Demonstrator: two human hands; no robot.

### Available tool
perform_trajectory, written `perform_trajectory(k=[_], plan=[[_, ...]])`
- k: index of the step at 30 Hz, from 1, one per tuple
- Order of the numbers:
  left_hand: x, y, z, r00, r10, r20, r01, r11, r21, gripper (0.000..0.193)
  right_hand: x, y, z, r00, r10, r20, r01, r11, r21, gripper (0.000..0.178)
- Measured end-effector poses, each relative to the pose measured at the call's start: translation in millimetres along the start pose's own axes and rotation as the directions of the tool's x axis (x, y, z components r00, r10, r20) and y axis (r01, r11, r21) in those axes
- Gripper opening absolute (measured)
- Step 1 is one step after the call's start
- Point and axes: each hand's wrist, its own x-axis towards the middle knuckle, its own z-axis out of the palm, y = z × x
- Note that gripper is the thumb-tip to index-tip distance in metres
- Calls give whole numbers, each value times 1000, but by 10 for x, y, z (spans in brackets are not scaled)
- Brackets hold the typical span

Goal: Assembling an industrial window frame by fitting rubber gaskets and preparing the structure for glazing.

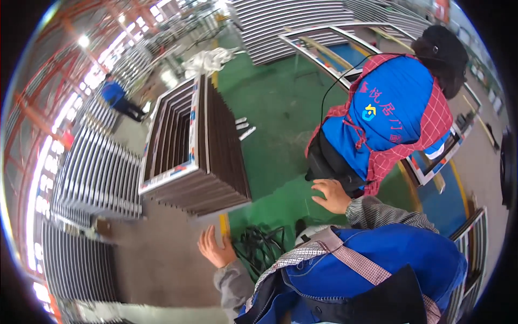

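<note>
My left hand [217, 247] is held in the air with its fingers spread and nothing in it. It is nearest to a tall stack of dark brown rectangular frames [226, 156] with a white top edge, and to a tangle of black straps [260, 245] on the floor. My right hand [332, 196] is also open, its fingers apart and slightly curled. In the picture it lies close beside the black trousers of a co-worker [386, 116] in a blue shirt and red checked apron, who leans over a large white-edged frame [426, 175]. Whether I touch the co-worker cannot be told.
Stacks of grey frames [97, 173] stand at the left, and a high pile of pale profiles [291, 24] at the back. White strips [247, 133] lie on the green floor [270, 108]. Another person [116, 96] in blue stands at the far left.
</note>
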Motion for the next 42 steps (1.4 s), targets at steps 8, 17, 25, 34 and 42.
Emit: perform_trajectory(k=[8,17,25,34,42], plan=[[1270,130,1242,977,148,152,-106,961,-254,46,1571,-57,133,976,-46,-212,90,974,206,29],[2825,227,2842,903,345,257,-186,852,-490,45,2743,314,125,943,132,-307,-77,980,184,30],[4531,1183,4189,688,720,93,-437,513,-739,44,3562,764,-44,624,472,-623,-432,872,228,28],[5173,2492,5266,404,915,-3,-389,169,-906,44,3801,1276,-308,289,706,-647,-711,611,349,32],[5237,3920,5890,101,990,-94,-395,-46,-918,45,3907,2406,-636,53,746,-664,-701,501,508,35]])
